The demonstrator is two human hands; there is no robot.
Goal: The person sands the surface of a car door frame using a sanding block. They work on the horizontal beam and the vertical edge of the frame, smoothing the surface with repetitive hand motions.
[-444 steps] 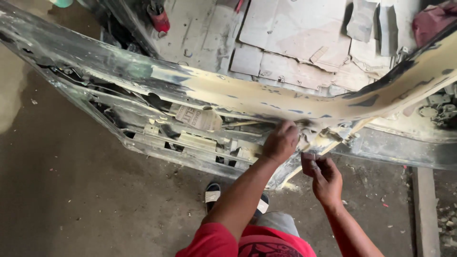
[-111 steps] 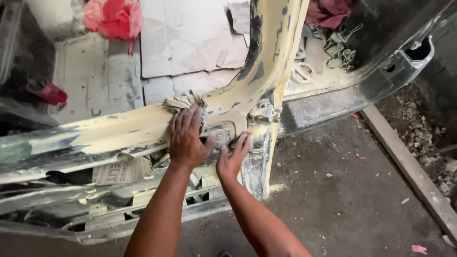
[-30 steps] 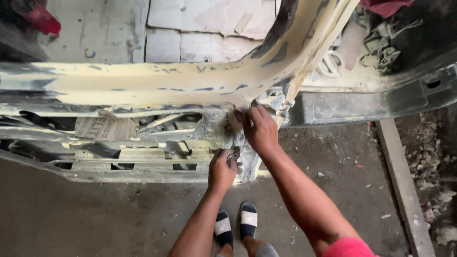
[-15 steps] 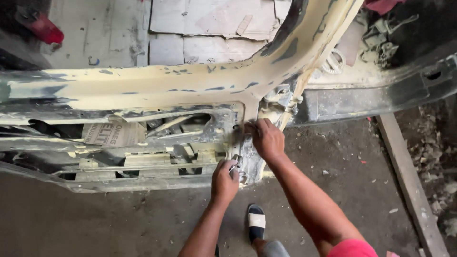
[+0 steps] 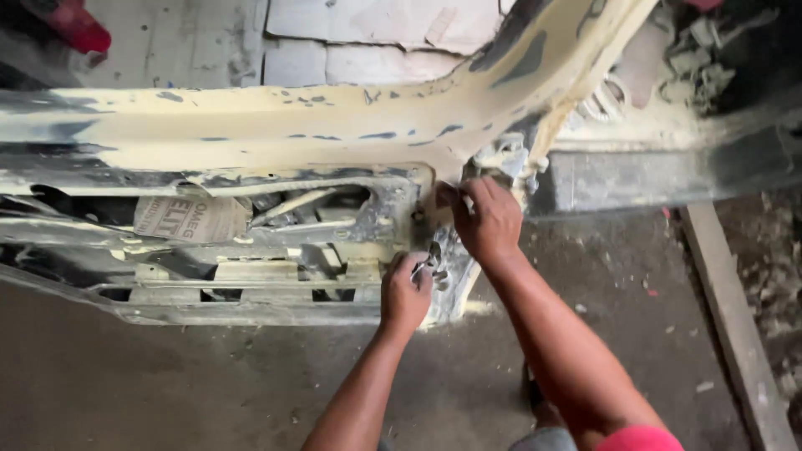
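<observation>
While both hands [image 5: 407, 292] [image 5: 489, 221] grip its pillar, the car door [image 5: 251, 150] lies crosswise.

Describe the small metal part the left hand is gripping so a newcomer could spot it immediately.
Start at the long cream-coated car door shell lying across the view. Follow it right to the bare grey end below the right hand. There the left hand pinches a small shiny latch-like piece, brighter than the dull, filler-smeared metal around it.

Can't really make out what the left hand [image 5: 406, 288] is pinching against the car frame [image 5: 251, 138], its fingers cover it, and the frame runs off both edges.
</observation>
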